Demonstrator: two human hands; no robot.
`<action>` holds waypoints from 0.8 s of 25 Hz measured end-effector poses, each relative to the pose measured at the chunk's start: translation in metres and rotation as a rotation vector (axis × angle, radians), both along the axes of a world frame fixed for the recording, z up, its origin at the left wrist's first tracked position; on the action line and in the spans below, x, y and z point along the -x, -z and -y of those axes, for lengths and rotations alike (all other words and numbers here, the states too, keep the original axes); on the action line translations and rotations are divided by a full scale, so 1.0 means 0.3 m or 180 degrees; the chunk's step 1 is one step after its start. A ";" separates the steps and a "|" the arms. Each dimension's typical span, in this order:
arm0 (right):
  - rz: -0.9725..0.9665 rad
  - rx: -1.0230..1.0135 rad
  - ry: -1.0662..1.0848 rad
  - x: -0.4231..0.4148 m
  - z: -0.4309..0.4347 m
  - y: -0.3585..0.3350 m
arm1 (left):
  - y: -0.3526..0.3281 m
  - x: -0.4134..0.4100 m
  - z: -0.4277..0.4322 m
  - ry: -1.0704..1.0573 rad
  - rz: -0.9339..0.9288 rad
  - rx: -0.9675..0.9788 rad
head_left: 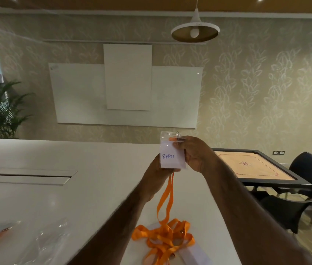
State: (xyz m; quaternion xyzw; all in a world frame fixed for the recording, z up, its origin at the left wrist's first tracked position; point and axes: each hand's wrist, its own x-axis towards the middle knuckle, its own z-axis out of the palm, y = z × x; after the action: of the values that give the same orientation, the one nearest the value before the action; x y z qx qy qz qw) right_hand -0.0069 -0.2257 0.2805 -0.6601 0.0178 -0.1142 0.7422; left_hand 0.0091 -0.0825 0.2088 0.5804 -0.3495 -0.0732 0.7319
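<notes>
A heap of orange straps lies closest, on the white table, with paper slips just beside it. One long strap runs up from the heap to a clear pouch held up above the table. Inside it is a white card that says APPLE. The right hand pinches the pouch near its top, thumb on the front. The left hand holds its bottom edge, fingers mostly hidden behind. Clear bags lie far left.
</notes>
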 end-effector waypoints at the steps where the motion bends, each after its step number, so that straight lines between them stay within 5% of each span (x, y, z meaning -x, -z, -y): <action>1: 0.0010 -0.0048 -0.0048 0.001 0.002 -0.001 | 0.010 -0.001 0.014 -0.0119 0.0141 -0.0167; 7: 0.0149 -0.0443 -0.0057 0.011 0.037 -0.020 | 0.145 0.026 -0.003 -0.1569 0.1458 -0.1529; 10: 0.0398 -0.0738 -0.0024 0.028 0.089 -0.041 | 0.211 -0.006 -0.067 -0.1715 0.1747 -0.1208; 13: 0.0257 -0.0919 -0.0322 0.049 0.109 -0.039 | 0.217 -0.055 -0.122 -0.1471 0.0799 -0.0835; 20: -0.0695 0.0404 -0.0680 0.073 -0.003 0.049 | 0.020 -0.089 -0.084 -0.1335 -0.0734 0.0108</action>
State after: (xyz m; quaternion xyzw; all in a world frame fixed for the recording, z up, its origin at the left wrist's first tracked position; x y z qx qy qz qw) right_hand -0.0287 -0.2247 0.2657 -0.7123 0.0207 0.0369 0.7006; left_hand 0.0357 -0.0572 0.2028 0.6157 -0.1367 0.0205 0.7758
